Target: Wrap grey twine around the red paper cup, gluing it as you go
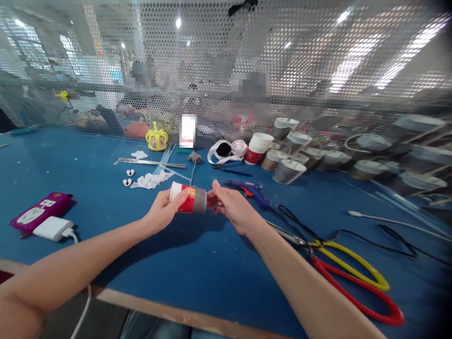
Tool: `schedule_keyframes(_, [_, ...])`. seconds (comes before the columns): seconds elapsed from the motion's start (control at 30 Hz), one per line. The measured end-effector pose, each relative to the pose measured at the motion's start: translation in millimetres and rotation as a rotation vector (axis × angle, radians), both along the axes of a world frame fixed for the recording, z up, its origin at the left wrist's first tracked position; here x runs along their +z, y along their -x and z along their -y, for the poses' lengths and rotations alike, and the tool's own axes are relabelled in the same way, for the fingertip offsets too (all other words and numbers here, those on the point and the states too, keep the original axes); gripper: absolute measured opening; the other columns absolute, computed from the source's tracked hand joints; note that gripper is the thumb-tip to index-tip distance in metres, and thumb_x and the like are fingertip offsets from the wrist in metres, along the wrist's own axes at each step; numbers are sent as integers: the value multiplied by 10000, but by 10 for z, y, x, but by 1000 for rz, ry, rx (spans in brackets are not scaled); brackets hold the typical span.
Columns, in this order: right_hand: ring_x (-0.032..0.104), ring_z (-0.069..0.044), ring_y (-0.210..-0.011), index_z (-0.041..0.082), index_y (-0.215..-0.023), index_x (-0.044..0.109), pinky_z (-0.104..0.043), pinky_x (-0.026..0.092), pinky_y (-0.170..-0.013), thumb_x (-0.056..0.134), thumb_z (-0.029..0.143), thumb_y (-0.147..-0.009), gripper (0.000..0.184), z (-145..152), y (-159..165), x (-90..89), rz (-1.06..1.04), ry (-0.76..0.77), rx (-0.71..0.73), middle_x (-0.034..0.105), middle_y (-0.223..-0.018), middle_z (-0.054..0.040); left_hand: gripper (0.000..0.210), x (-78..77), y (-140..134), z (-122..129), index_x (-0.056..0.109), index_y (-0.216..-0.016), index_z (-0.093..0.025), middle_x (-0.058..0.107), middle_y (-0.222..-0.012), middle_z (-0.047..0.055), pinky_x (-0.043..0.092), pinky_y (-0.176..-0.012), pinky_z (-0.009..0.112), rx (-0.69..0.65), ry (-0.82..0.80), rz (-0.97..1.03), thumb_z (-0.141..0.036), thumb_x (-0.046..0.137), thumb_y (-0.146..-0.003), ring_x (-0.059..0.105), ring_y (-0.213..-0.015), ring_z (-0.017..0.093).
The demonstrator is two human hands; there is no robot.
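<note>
A person's left hand is grasping a paper cup sideways above a blue table, thumb pressing across its red band, white rim facing left. The right hand is hovering by the grey end, fingers curling; whether they are touching or pinching anything, I cannot tell. Too hard a squeeze could be denting the thin-looking wall; too loose a hold could be letting it slip. The right forearm, lying across the scissors from this view, could be snagging them. It is also hiding their blade tips; the cup is concealing most left fingers, and blur is softening the grey-wrapped cups at right
</note>
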State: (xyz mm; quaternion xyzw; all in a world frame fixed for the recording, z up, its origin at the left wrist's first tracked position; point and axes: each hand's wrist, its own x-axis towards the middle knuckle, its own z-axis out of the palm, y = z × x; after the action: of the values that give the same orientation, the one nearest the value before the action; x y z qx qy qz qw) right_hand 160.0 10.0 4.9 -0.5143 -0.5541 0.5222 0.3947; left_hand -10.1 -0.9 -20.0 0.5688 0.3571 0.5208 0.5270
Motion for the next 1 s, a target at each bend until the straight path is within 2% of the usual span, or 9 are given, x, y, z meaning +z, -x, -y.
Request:
schedule_keyframes(0.13, [488,-106,-515,170,-618,484,-246,373,-498,543,567,-658,404,50,23,28,-26,22,106,525,-565,-1,304,0,57,0,636,-772,-109,592,-663,5,396,-577,187,-27,-210,-291,-382,504,-785,483,-595,90])
schedule_keyframes(0.2, [457,-96,-496,180,-626,468,-249,371,-504,562,550,-645,382,54,27,27,-11,-26,87,498,-551,20,278,11,62,-11,633,-769,-104,581,-653,3,388,-568,190,-45,-218,-345,-364,535,-767,469,-588,89])
schedule_keyframes(0.27, [430,-92,-496,185,-629,465,-248,358,-510,568,518,-657,349,57,34,26,29,-105,49,476,-545,34,293,20,52,-38,631,-806,-98,595,-674,15,400,-575,200,-74,-115,-275,-376,570,-739,485,-597,94])
schedule_keyframes(0.43, [378,-88,-508,192,-581,460,-237,320,-512,580,380,-694,251,116,88,36,180,-283,47,441,-544,51,345,16,27,-123,598,-824,-84,623,-698,38,436,-632,234,-126,214,96,-384,653,-662,549,-614,102])
schedule_keyframes(0.6, [376,-93,-485,188,-551,476,-236,296,-479,580,357,-701,248,126,86,24,304,-328,115,453,-514,46,322,26,25,-133,591,-766,-79,598,-636,14,420,-596,226,-41,212,-7,-319,717,-591,525,-568,89])
schedule_keyframes(0.67, [398,-104,-491,187,-556,493,-242,307,-487,552,390,-726,271,92,57,11,337,-347,92,473,-517,35,301,37,18,-116,583,-728,-82,578,-612,-1,403,-565,210,-11,208,-41,-314,713,-589,497,-544,75])
schedule_keyframes(0.8, [525,-160,-648,177,-663,561,-278,383,-607,413,458,-811,351,21,12,-22,353,-378,-15,591,-665,-32,287,34,1,-63,574,-681,-88,546,-590,-13,369,-533,191,-81,190,-61,-350,677,-630,457,-530,63])
schedule_keyframes(0.9, [582,-183,-821,169,-813,635,-295,424,-725,344,482,-843,428,27,26,-28,308,-341,76,659,-863,-71,298,12,-10,-19,588,-703,-91,546,-597,-12,361,-540,196,-182,181,-74,-384,636,-673,448,-538,67])
schedule_keyframes(1.0, [566,-174,-963,181,-1007,621,-310,404,-855,319,523,-846,483,77,57,-7,157,-282,198,639,-1046,-72,291,-3,-21,9,588,-701,-97,531,-589,-18,343,-535,196,-235,180,-106,-386,618,-688,428,-529,66])
